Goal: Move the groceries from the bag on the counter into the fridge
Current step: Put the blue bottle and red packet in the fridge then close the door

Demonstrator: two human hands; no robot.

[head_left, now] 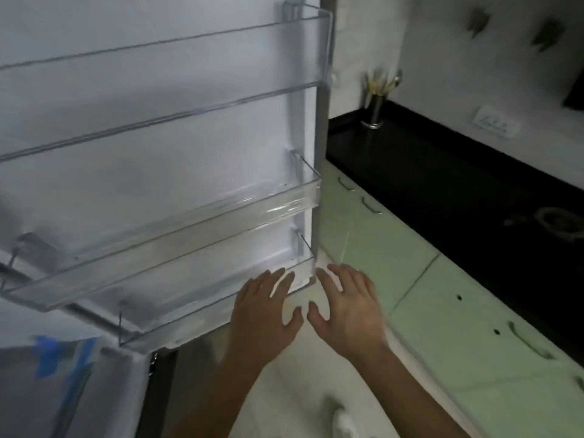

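Head view is showing the fridge door (158, 121) standing open, its white inner liner carrying 3 clear plastic door shelves (189, 222) stacked one above another. The left hand (264, 314) and right hand (346, 306) are hovering side by side at the corner of the lowest shelf, fingers (335, 276) spread wide and gripping nothing. A black bench (442, 184) is running along the right above pale green drawers (442, 311), with a metal utensil holder (376, 105) standing on it.
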